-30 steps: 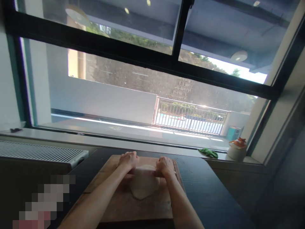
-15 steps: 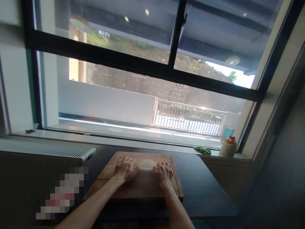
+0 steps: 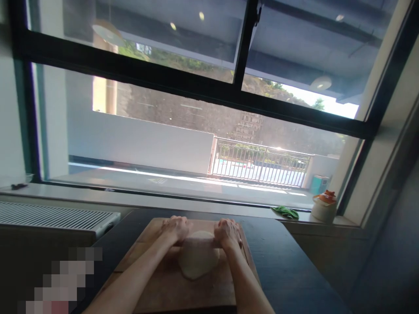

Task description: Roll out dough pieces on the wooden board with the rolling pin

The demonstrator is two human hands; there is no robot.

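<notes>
On a wooden board (image 3: 183, 296) lies a flat, pale sheet of dough (image 3: 198, 264) with a rounded near edge. Across its far part runs a rolling pin (image 3: 201, 240), pale and blurred between my hands. My left hand (image 3: 176, 229) is closed round the pin's left end, fingers curled over it. The right end is gripped by my right hand (image 3: 227, 232), knuckles up. Both hands are near the board's far edge, one on each side of the dough. My fingers hide the pin's ends.
The board rests on a dark table (image 3: 281, 257) against a window sill (image 3: 98, 197). On the sill are a green cloth (image 3: 286, 212) and a white jar with an orange top (image 3: 324, 207). A radiator (image 3: 59, 218) stands to the left.
Both hands have moved away from me over the board with the rolling pin, baring more dough on the near side. The view has shifted closer to the table.
</notes>
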